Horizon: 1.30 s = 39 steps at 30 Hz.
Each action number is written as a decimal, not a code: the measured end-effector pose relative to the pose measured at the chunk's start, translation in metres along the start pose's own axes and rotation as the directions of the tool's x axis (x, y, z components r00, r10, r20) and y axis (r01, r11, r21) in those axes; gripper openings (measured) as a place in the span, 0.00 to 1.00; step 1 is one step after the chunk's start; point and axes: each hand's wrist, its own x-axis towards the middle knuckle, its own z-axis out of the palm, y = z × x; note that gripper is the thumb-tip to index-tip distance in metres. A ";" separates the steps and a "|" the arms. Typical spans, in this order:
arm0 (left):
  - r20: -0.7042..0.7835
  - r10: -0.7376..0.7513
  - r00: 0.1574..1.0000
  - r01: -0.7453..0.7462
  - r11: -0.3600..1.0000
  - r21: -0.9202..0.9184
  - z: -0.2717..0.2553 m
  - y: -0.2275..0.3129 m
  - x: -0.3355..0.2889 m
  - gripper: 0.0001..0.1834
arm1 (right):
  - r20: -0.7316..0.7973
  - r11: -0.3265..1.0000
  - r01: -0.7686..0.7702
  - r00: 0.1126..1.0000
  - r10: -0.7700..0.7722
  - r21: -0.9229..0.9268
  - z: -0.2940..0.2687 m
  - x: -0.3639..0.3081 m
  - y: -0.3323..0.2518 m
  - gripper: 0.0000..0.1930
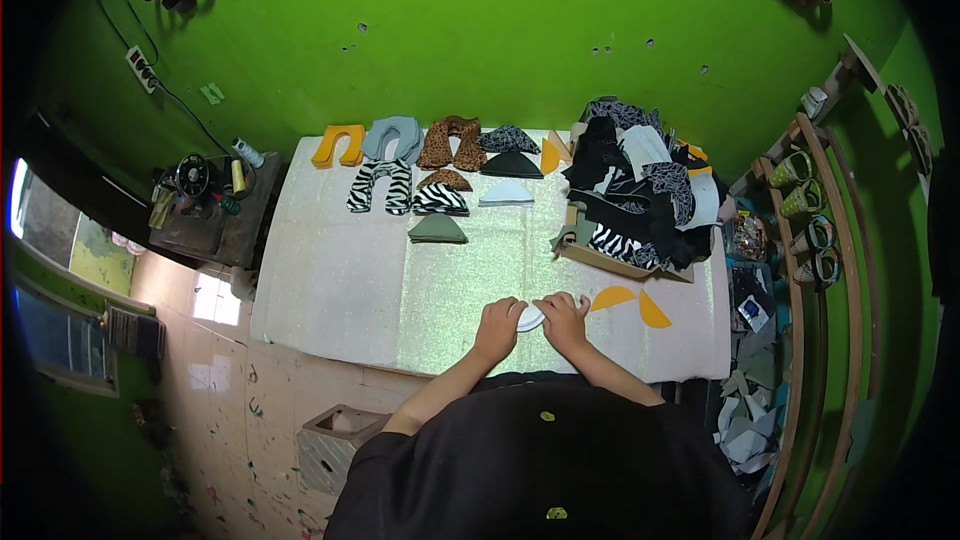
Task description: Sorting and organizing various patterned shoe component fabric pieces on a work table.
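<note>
Close to the table's near edge, my left hand (498,328) and my right hand (565,323) grip a small stack of white curved cut pieces (531,318) from both sides. The fingers of both hands are bent over its upper edge. Just right of my right hand lie a yellow half-round piece (612,297) and another yellow piece (654,309), tilted. Farther off are stacks of half-round pieces: white (506,195), black (512,165), zebra-striped (440,200) and green (438,230).
Behind stand U-shaped stacks in yellow (338,146), grey (394,138), leopard print (454,144) and zebra print (380,187). An overfull cardboard box (610,265) of scraps sits at the right. A sewing machine (193,176) is left; a wooden rack (825,270) with sandals stands right.
</note>
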 end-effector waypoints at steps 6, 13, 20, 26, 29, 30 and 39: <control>0.088 -0.052 0.995 0.056 0.998 -0.036 -0.015 0.007 -0.001 0.19 | 0.014 1.000 -0.017 1.000 0.017 0.021 -0.002 -0.005 -0.003 0.13; 0.038 -0.080 0.996 0.084 0.987 -0.136 -0.012 -0.001 -0.009 0.15 | 0.194 0.982 -0.136 0.975 0.110 0.127 0.006 -0.012 -0.003 0.13; 0.068 -0.596 0.800 0.521 0.633 -0.572 -0.027 -0.007 0.002 0.30 | 0.123 0.863 -0.421 0.907 0.402 0.280 0.014 -0.001 -0.008 0.16; 0.074 -0.521 0.850 0.479 0.707 -0.520 -0.039 -0.040 0.047 0.23 | 0.298 0.709 -0.589 0.808 0.508 0.387 0.019 0.042 -0.013 0.17; 0.100 -0.447 0.889 0.437 0.764 -0.474 -0.043 -0.061 0.082 0.16 | 0.266 0.709 -0.529 0.848 0.459 0.466 0.024 0.071 -0.005 0.18; 0.090 -0.420 0.903 0.416 0.803 -0.426 -0.045 -0.068 0.095 0.17 | 0.228 0.717 -0.504 0.862 0.453 0.482 0.028 0.079 -0.003 0.21; 0.196 -0.426 0.883 0.450 0.887 -0.100 -0.021 -0.111 0.167 0.21 | 0.234 0.717 -0.495 0.868 0.439 0.491 0.038 0.079 -0.001 0.33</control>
